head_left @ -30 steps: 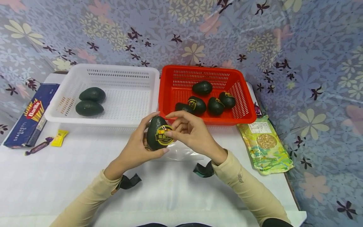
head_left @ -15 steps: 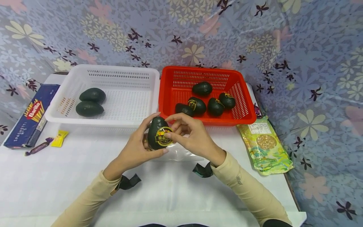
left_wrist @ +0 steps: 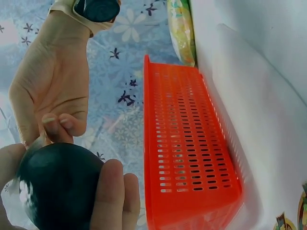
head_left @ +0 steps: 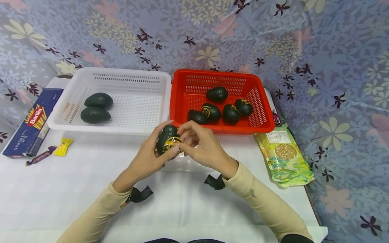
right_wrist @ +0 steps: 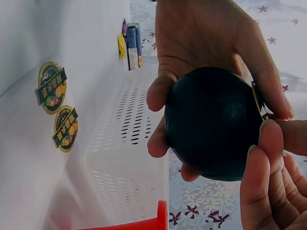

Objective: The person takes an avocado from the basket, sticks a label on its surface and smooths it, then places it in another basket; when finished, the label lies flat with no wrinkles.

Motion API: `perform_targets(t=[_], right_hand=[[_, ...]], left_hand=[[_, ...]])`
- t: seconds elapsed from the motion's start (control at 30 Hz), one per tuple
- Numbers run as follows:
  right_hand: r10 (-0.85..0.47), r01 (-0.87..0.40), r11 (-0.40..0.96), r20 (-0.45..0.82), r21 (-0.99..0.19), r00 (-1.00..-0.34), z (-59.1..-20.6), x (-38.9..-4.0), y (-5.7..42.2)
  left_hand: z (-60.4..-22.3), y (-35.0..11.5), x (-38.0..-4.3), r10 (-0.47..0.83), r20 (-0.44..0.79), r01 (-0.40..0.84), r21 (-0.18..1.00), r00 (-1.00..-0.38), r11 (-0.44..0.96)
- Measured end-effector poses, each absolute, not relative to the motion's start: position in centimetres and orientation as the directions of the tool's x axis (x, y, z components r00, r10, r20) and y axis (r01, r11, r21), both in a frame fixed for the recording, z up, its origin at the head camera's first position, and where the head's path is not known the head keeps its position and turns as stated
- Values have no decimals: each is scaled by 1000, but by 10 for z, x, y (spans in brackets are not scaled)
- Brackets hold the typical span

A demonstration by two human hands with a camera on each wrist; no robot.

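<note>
My left hand (head_left: pixel 143 158) grips a dark green avocado (head_left: pixel 166 133) above the table's front middle. On the fruit is a round black-and-gold sticker (head_left: pixel 172 143), with my left thumb lying by its lower edge. The thumb and index finger of my right hand (head_left: pixel 209 145) pinch the sticker's right edge. In the right wrist view, the sticker (right_wrist: pixel 258 99) shows edge-on, its end standing off the avocado's skin between the fingers. The left wrist view shows mostly the bare side of the avocado (left_wrist: pixel 60 187).
A white basket (head_left: pixel 136 126) with two avocados and a red basket (head_left: pixel 243 129) with several stand behind the hands. Two loose stickers (right_wrist: pixel 52 88) lie below. A spaghetti box (head_left: pixel 33 121) and candies (head_left: pixel 63 146) are left, a grain bag (head_left: pixel 285 155) right.
The avocado has tilted slightly and my left thumb has moved up against the sticker. The right fingers have shifted a little left and down, and the sticker's right side now lifts from the skin.
</note>
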State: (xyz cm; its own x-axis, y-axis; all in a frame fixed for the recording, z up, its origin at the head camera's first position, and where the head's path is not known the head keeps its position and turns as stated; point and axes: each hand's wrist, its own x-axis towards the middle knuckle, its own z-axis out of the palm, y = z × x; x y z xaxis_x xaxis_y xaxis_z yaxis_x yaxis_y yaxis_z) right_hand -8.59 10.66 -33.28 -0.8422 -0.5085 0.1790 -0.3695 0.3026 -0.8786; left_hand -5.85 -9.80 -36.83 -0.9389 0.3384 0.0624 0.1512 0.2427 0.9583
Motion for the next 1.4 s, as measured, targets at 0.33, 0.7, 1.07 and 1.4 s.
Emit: perform_targets(t=[0.33, 0.7, 1.07, 1.4], right_hand=[[-516, -357, 325, 152, -876, -843, -333, -90, 110], [-629, -340, 229, 129, -912, -767, -324, -91, 114], [-577, -320, 240, 131, -916, -807, -320, -82, 107], [-595, -186, -23, 163, -982, -787, -327, -82, 104]], left_hand=[[-367, -96, -57, 350, 94, 167, 969, -932, 183], [-366, -90, -53, 314, 257, 309, 942, -914, 128], [-367, -85, -50, 327, 370, 435, 888, -869, 151], [-360, -94, -46, 438, 249, 296, 954, -864, 42]])
